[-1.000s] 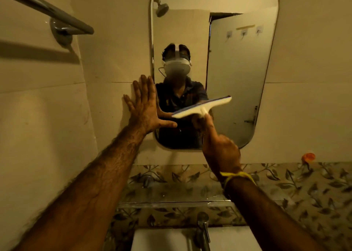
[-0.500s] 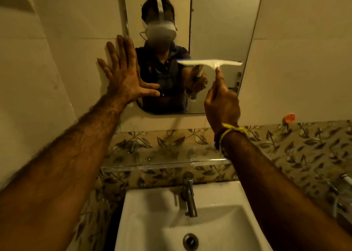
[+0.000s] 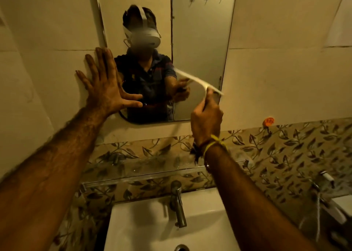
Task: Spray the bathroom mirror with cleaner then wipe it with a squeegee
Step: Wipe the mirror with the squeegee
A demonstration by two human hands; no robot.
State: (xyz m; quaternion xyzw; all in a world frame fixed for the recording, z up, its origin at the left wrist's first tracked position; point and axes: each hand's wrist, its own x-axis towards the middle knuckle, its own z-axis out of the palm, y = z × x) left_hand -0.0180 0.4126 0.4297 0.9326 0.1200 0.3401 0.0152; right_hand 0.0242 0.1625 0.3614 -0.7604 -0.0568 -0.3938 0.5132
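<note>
Head view: squeegee pass across the lower part of the bathroom mirror.

The right hand [image 3: 206,118] is closed around the handle of the white squeegee [image 3: 198,82], whose blade is tilted, its right end lower, near the right edge of the mirror [image 3: 200,41]. The blade is motion-blurred, so contact with the glass cannot be confirmed. The left hand [image 3: 106,87] holds nothing; its fingers are spread flat over the wall tile and the mirror's left edge. Below are a glass shelf [image 3: 144,171], the tap [image 3: 178,203] and the washbasin [image 3: 144,224]. No spray bottle is visible. For a clean pass, press the blade evenly along its full length, draw in one steady stroke, overlap the previous strip, and finish at the bottom edge.
</note>
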